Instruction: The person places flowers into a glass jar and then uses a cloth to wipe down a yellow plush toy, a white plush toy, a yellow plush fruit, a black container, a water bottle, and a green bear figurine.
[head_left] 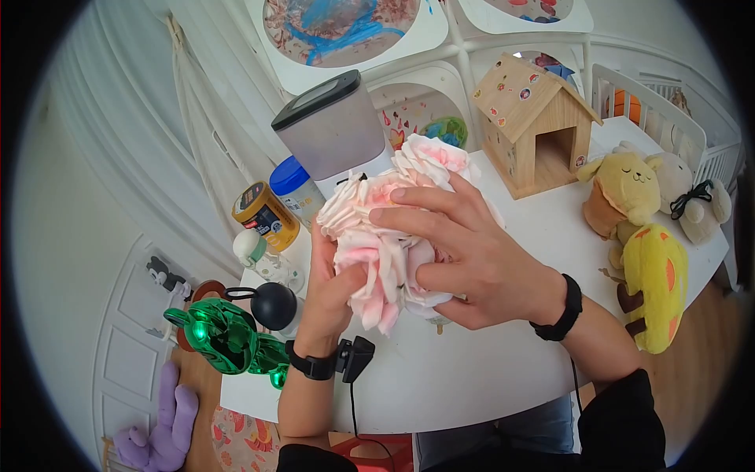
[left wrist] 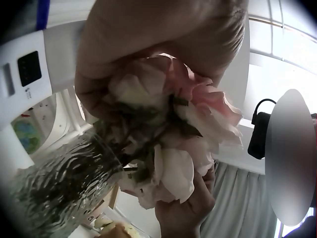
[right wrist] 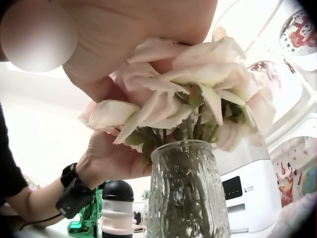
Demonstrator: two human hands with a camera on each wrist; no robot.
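A bunch of pale pink roses (head_left: 373,252) stands in a clear, ripple-textured glass vase (right wrist: 187,191). From the left side, my left hand (head_left: 330,287) holds the blooms, its thumb on the front petals and its other fingers mostly hidden behind them. My right hand (head_left: 472,252) lies over the top and right of the bunch, fingers spread and bent round the blooms. Green leaves and stems (right wrist: 190,129) show beneath the petals at the vase's mouth in the right wrist view. Seen from below, the left palm (right wrist: 111,156) sits under the outer petals, close to the glass rim.
Left on the white table (head_left: 472,370) are a green shiny bear figure (head_left: 228,338), a black-topped bottle (head_left: 274,305), a yellow-brown can (head_left: 266,216) and a blue-lidded jar (head_left: 295,185). Behind stands a black-lidded dispenser (head_left: 334,126). A wooden house (head_left: 535,126) and plush toys (head_left: 654,283) are at right.
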